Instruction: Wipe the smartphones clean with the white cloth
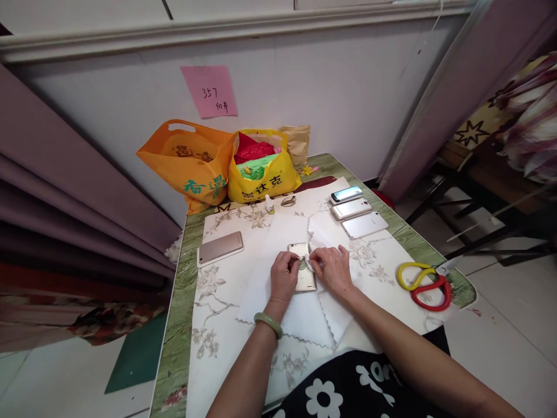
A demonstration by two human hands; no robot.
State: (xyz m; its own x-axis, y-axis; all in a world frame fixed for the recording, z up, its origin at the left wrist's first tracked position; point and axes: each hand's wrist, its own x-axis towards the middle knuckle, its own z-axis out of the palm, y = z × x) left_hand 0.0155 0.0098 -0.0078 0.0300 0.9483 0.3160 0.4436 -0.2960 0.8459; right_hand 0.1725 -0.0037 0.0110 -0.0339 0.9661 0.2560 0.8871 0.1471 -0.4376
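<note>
Ctr frame: L hand (284,274) grip pinching tiny item (300,259) (can't ID), R hand (333,268) grip can't tell; uneven push might skid flat gold rectangular phone (307,283) on white zigzag-edged cloth (304,325).

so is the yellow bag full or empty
The yellow bag isn't empty: a red bundle and a green bundle show in its open top; lower part hidden.

Your bangle (270,321) is green, your garment (348,383) black with white flowers, the phone (307,283) before you pale gold, the scissor handles (448,292) yellow and red, the tablecloth (230,299) flowered cream.
</note>
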